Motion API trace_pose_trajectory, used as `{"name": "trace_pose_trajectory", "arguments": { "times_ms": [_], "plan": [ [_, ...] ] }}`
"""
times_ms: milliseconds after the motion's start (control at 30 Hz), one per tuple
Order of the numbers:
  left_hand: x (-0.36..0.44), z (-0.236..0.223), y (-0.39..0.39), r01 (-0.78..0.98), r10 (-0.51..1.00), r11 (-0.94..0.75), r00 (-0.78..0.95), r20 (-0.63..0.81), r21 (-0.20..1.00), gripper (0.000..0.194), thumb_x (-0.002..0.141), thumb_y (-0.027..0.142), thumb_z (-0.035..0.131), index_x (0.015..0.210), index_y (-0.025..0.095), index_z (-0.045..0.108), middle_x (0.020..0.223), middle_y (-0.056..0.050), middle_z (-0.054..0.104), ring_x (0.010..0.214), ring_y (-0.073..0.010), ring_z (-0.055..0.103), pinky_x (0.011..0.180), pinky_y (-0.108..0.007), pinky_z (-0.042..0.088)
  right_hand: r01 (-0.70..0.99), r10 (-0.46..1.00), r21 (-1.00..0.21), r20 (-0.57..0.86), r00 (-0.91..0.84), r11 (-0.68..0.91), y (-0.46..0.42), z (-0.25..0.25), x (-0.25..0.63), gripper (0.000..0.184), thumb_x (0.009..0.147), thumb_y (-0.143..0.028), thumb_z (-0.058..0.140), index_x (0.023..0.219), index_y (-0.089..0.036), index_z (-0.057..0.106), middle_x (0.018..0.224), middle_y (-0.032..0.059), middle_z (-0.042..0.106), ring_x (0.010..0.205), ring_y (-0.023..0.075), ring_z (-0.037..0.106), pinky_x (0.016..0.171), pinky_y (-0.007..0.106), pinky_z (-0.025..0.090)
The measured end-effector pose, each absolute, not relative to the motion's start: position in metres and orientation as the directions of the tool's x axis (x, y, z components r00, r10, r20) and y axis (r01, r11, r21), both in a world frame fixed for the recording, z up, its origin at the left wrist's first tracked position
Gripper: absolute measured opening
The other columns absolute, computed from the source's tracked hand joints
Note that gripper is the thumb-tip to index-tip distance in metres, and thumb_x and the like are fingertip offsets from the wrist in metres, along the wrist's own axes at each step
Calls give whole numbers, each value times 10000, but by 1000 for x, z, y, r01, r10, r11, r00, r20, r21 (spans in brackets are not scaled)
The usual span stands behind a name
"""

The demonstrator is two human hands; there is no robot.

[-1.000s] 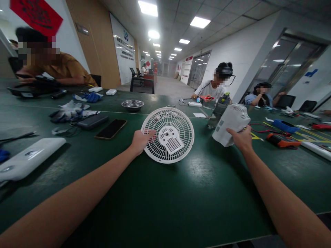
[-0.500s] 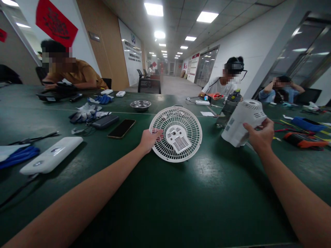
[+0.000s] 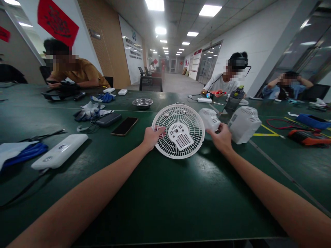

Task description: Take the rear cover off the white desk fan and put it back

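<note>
My left hand (image 3: 153, 137) grips the left rim of a round white fan grille (image 3: 178, 151), thumb on the front and fingers behind its bars. The grille is tilted up toward me, with a slotted plate at its centre. My right hand (image 3: 221, 137) is closed on a white vented plastic cover (image 3: 209, 119) by the grille's right edge; part of the cover is hidden behind the grille and the fingers. Just right of that hand, a white plastic housing (image 3: 245, 125) stands on the green table (image 3: 165, 206).
Left of the grille lie a smartphone (image 3: 124, 126), a dark power bank (image 3: 109, 120), gloves (image 3: 89, 112) and a white device (image 3: 60, 151) with a cable. A metal bowl (image 3: 142, 103) stands behind. An orange multimeter (image 3: 307, 137) lies at right. Several people sit around the table.
My right hand has left the large white housing, now standing on the table, and moved left to the grille with a smaller white cover in it. My left hand keeps holding the grille.
</note>
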State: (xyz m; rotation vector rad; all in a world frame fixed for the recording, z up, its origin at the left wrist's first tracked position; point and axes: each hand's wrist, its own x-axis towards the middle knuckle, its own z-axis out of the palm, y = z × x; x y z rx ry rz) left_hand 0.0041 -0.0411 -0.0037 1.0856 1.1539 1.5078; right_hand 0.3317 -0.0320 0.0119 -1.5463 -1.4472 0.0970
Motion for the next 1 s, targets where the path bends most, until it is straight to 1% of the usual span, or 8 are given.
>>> {"name": "trace_pose_trajectory", "arguments": {
  "times_ms": [233,367,433,500,600,733,867,1000],
  "plan": [
    [5,-1,-44,-113,958,-149,-263,115,982,210,741,257,828,810,86,729,738,-101,742,671,-228,720,695,-406,612,900,924,-436,344,169,-2,-13,-4,302,740,744,-634,678,1255,-124,516,1120,230,681,1065,406,623,955,582,422],
    [4,-4,-42,-125,932,-187,-337,135,974,257,713,292,844,830,90,738,755,-88,746,663,-221,715,672,-389,616,872,848,-444,525,69,204,-29,3,297,756,788,-603,646,1353,-123,498,1367,255,553,1285,438,474,1046,631,335],
    [5,-6,-41,-132,913,-218,-378,154,967,268,701,305,850,830,97,739,757,-79,745,661,-215,713,665,-376,617,730,830,-569,558,6,377,-43,6,289,638,825,-589,612,1306,-172,568,1345,188,588,1246,378,523,1050,570,380],
    [6,-7,-41,-143,892,-247,-419,167,959,274,695,316,852,817,103,733,744,-71,738,653,-209,710,651,-361,614,439,900,-795,428,-82,418,-57,8,276,503,894,-600,508,1178,-211,654,1165,115,691,1058,302,637,959,499,482],
    [10,-5,-46,-170,859,-285,-482,173,943,272,712,333,836,831,114,727,751,-63,736,654,-208,708,635,-348,605,12,941,-988,141,-307,152,-76,10,252,513,930,-637,395,1177,-261,642,1035,64,736,954,265,684,825,455,558],
    [13,1,-57,-83,829,-338,-498,255,938,245,757,368,793,827,144,723,723,-46,715,677,-218,702,646,-339,579,-165,872,-983,7,-489,-85,-96,15,230,519,934,-643,347,1177,-283,631,1024,56,747,1011,270,691,820,458,575],
    [12,4,-58,30,871,-371,-336,359,928,296,789,454,763,830,169,694,774,-49,702,747,-207,681,688,-304,545,-243,938,-969,115,-326,34,-100,16,226,439,893,-560,470,1202,-285,616,1052,54,740,1053,300,676,840,480,576],
    [4,2,-48,-278,979,-195,-115,169,941,533,851,706,555,958,192,642,872,-60,695,771,-187,663,677,-296,540,-115,954,-950,297,-47,290,-87,15,242,486,866,-624,504,1184,-277,620,1022,46,728,995,304,671,809,465,576]
  ]
}}
